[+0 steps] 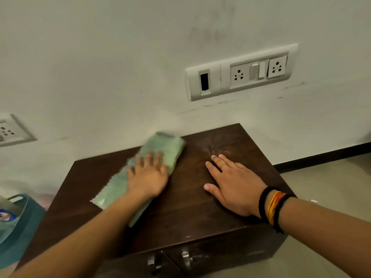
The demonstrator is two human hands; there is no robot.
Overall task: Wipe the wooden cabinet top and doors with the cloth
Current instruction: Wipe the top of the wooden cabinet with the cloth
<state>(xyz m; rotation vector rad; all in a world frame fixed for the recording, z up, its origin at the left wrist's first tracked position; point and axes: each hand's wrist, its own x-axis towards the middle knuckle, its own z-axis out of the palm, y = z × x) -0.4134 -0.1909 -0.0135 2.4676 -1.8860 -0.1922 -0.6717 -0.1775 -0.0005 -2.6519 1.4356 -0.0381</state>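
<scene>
Green cloth (140,173), folded long, on left half of cabinet top (192,199); left hand (147,177) pressed flat on it, fingers spread, not clamped. Right hand (232,185) open, flat on bare wood. Risk: cloth's near end, close to the edge, may slip off. Doors (200,257) cut off below; cloth edges blurred

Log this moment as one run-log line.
phase: wiping top | left hand: flat on green cloth | right hand: flat on cabinet top, bare | doors: untouched
</scene>
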